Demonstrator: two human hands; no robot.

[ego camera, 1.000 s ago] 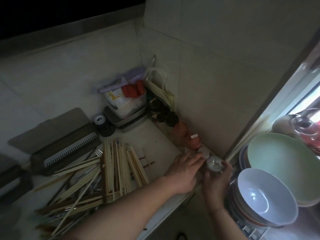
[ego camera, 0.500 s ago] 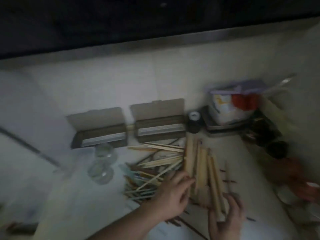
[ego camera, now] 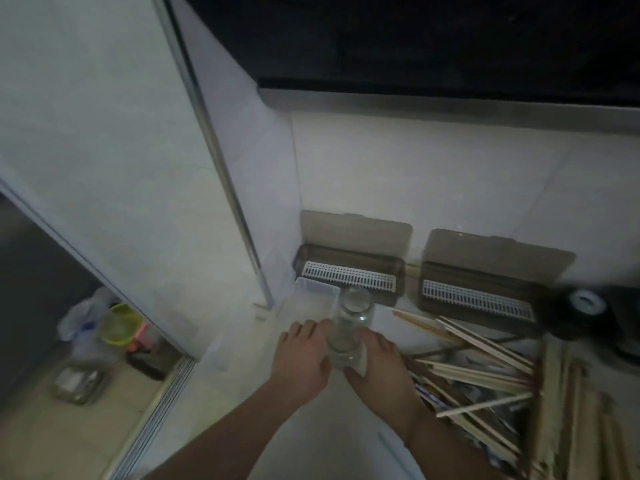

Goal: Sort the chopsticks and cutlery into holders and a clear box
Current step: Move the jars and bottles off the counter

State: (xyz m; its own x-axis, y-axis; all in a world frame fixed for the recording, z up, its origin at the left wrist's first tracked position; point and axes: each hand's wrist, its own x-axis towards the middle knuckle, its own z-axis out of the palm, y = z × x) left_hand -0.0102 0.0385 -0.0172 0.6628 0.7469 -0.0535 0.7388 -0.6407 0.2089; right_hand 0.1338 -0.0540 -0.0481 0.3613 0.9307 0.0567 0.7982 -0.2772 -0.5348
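1. Up against the wall: two dark holders, lids open and leaning on the tiles; left holder (ego camera: 349,268) and right holder (ego camera: 479,289) each show a white slotted insert; nothing visible inside either.
2. Clear box (ego camera: 313,299) sits in the bench corner, just in front of the left holder; looks empty, though it is blurred.
3. Two glass jars in front of the holders: far jar (ego camera: 356,304) stands free, touching or just beside the clear box; near jar (ego camera: 343,348) sits between the hands; contents of both unclear, appear empty.
4. Left hand (ego camera: 303,358): fingers relaxed and fairly straight, palm side against the near jar's left; fingertips reach toward the clear box edge.
5. Right hand (ego camera: 377,365): curled round the near jar's right side, thumb at its base; so the jar is cupped from both sides.
6. Chopsticks (ego camera: 485,372): loose pale wooden pile on the bench (ego camera: 311,438) to the right of the hands, crossing at many angles; a tidier bundle lies parallel at far right; cutlery underneath is too blurred to identify.
7. Black round object with white top (ego camera: 587,303) right of the right holder.
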